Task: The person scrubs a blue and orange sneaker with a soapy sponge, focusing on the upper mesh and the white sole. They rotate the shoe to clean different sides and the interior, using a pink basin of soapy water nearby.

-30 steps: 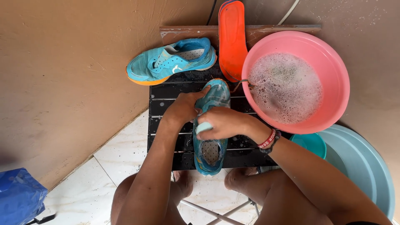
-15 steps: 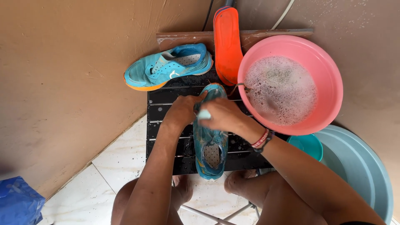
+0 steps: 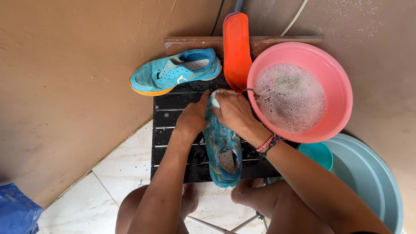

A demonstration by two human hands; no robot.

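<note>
Shoe (image 3: 223,156): teal, lying on the black slatted table (image 3: 169,130), heel toward the person, toe away.
Left hand (image 3: 193,117): clamped on the shoe's left side near the toe.
Right hand (image 3: 234,110): fingers closed around a pale brush (image 3: 215,99), pressed on the toe.
Blue tub (image 3: 372,182): to the right, beside the table.
Pink basin (image 3: 338,82): sudsy water, just right of the hands.
Second shoe (image 3: 175,71): on its side at the far edge.
Orange insole (image 3: 236,47): propped against the wall.
</note>
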